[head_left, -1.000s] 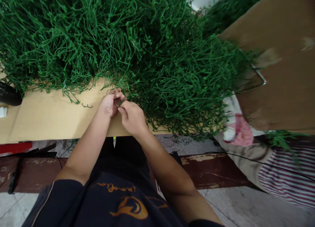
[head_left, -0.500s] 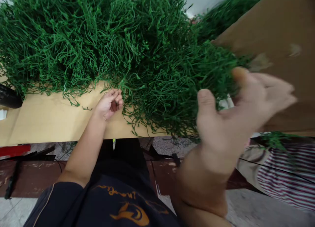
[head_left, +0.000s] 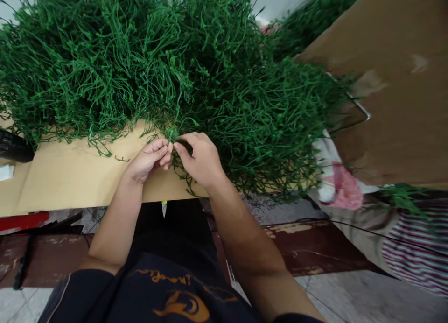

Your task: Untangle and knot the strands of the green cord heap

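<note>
A large heap of green artificial stems (head_left: 140, 66) covers the back of a cardboard-topped table (head_left: 80, 173). At the heap's front edge, my left hand (head_left: 152, 159) is closed in a pinch on a thin green stem that rises between the fingertips. My right hand (head_left: 201, 157) meets it from the right, thumb and forefinger pinched at the same stem. The fingertips of both hands nearly touch. One small loose sprig (head_left: 122, 159) lies on the cardboard left of my left hand.
A large brown cardboard sheet (head_left: 395, 89) stands at the right. A black cylinder (head_left: 14, 145) sits at the left edge. Below right are a pink and white cloth (head_left: 345, 185) and another person's striped clothing (head_left: 416, 248). A pointed blade (head_left: 164, 210) shows under the table edge.
My right hand has come from the right, where it was raised with fingers spread, to meet my left hand, and has closed on the stem. My left hand remains near the heap's front edge.
</note>
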`<control>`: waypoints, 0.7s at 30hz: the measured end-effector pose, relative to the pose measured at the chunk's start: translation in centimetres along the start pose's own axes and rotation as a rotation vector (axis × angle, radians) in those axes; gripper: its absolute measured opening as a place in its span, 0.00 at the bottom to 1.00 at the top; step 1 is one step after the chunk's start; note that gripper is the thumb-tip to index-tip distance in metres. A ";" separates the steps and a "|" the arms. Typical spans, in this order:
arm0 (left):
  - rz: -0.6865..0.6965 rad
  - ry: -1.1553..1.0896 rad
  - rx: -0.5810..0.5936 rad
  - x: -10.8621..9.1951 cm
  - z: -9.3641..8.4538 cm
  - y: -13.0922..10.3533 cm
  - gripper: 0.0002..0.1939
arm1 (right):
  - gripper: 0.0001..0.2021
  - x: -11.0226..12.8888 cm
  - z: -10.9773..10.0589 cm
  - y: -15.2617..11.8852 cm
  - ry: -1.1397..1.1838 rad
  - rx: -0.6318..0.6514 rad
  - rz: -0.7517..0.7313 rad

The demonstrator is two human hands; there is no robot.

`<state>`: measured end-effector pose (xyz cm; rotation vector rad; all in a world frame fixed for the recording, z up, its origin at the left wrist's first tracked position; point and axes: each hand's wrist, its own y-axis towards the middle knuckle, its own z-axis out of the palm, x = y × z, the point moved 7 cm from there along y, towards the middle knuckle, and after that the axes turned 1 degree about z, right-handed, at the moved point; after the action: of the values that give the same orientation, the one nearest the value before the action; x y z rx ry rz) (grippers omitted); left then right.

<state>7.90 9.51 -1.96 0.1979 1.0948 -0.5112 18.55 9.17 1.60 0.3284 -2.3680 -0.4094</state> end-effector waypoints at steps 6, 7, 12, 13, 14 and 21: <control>-0.006 0.172 -0.151 -0.7 -1.4 -0.1 0.09 | 0.12 0.7 0.7 -0.8 -0.003 0.057 0.037; -0.005 0.233 -0.232 -1.1 -2.0 -0.2 0.09 | 0.12 0.9 0.9 -0.9 -0.028 0.060 0.032; 0.167 0.544 -0.427 -4.7 -1.8 0.1 0.04 | 0.12 2.4 2.2 -1.4 -0.183 0.078 -0.011; 0.162 0.590 -0.403 -5.0 -1.2 0.5 0.04 | 0.12 2.7 2.4 -1.6 -0.202 0.087 -0.016; 0.137 0.624 -0.369 -4.9 -0.7 1.0 0.05 | 0.12 3.1 2.5 -1.8 -0.216 0.096 -0.024; 0.016 0.503 -0.392 -3.6 -1.1 2.5 0.06 | 0.12 4.0 3.6 -3.1 -0.206 0.167 -0.062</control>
<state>6.94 13.18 0.43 -0.0139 1.6584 -0.2245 13.62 5.72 0.33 0.4572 -2.6056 -0.2866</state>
